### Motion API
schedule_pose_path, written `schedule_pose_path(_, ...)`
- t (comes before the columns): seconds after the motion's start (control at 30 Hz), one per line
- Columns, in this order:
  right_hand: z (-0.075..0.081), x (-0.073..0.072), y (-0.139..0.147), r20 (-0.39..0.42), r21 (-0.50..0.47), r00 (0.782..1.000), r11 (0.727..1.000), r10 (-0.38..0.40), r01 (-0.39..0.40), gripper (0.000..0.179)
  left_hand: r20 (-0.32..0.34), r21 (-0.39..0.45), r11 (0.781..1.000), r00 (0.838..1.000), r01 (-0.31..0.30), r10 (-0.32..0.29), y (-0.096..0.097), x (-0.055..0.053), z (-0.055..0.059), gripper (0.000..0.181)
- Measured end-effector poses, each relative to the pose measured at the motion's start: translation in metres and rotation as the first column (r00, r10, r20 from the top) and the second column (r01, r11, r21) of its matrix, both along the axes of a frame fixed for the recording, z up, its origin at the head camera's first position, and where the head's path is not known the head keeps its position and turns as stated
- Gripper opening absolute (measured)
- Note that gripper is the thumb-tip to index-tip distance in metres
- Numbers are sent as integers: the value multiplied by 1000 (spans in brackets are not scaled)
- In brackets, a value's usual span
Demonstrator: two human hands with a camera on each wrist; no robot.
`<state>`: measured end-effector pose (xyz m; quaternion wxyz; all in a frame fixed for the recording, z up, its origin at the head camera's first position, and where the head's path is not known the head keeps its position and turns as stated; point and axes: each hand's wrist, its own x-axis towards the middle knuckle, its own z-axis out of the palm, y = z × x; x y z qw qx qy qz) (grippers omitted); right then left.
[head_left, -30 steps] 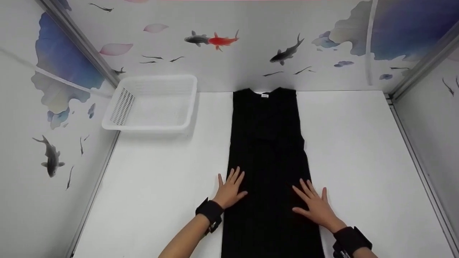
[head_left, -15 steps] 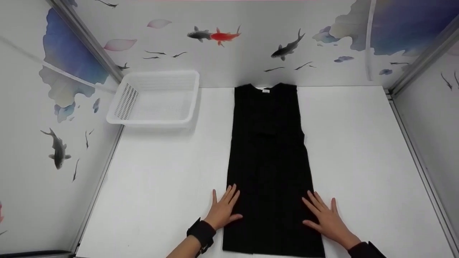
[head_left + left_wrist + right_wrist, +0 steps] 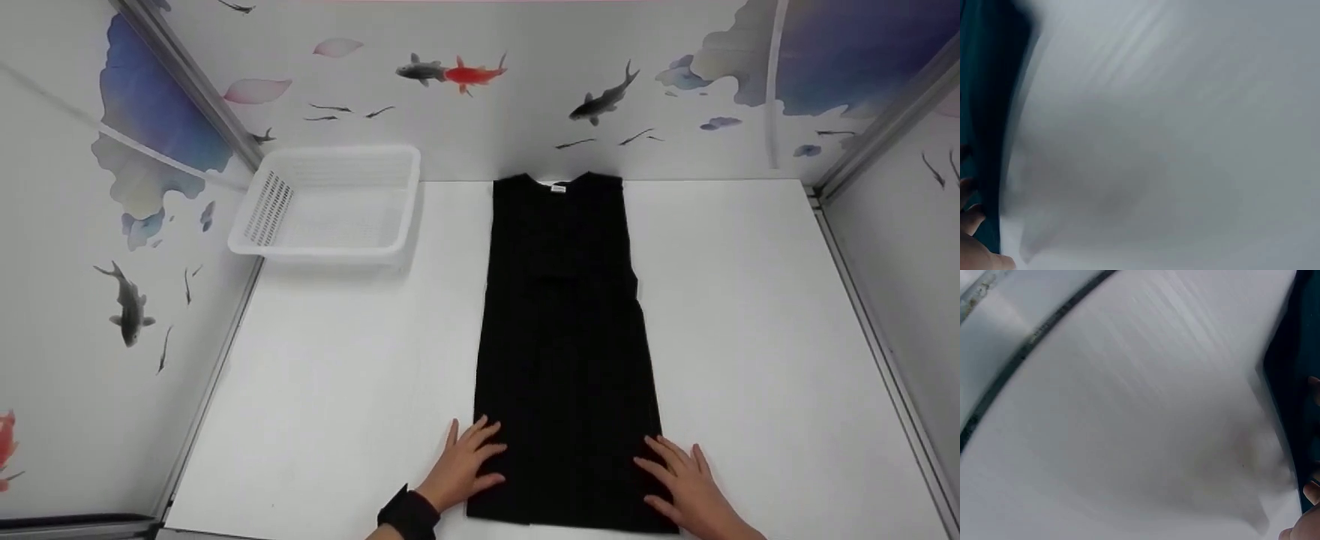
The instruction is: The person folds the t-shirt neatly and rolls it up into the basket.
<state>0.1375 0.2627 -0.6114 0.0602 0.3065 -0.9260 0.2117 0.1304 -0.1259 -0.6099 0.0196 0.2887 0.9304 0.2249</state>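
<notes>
A black garment with a neckline and a small white label (image 3: 559, 189) lies flat, long and narrow, on the white table. My left hand (image 3: 459, 466) rests with spread fingers on the left edge of the black garment (image 3: 566, 352), close to its lower end. Opposite it, my right hand (image 3: 686, 480) lies over the right edge, fingers spread, the fingertips on the cloth. In the left wrist view the garment (image 3: 994, 107) shows at the far left with a few fingertips on it. The right wrist view catches its edge (image 3: 1286, 377) at the far right.
A white plastic basket (image 3: 330, 251) with slotted sides stands at the table's back left corner. Walls printed with fish and flowers enclose the back and both sides. The garment's neck end lies against the back wall (image 3: 450, 142). The white table (image 3: 345, 390) stretches to both sides.
Both hands have slid down along the garment's side edges toward its lower end, which has come into view. The view has shifted slightly; the fingers are a little more bent.
</notes>
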Motion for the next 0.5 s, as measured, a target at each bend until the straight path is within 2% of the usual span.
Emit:
schedule_pose_path(0.07, 0, 6, 2, -43, 16, 998, 999, 39, -38, 55, -45, 38, 999, 999, 22, -21, -3, 10, -4, 34)
schedule_pose_path(0.17, -1, 12, 7, -65, 27, 996, 998, 63, -62, 50, -71, 75, 996, 996, 50, -45, -7, 20, -8, 29)
schedule_pose_path(0.33, -3, 21, 16, 38, 12, 997, 998, 68, -69, 36, -67, 56, 995, 995, 79, -76, -14, 31, -9, 34)
schedule_pose_path(0.5, -5, 27, 20, 123, 36, 990, 996, 71, -76, 34, -76, 23, 996, 994, 85, -83, -21, 40, -14, 40)
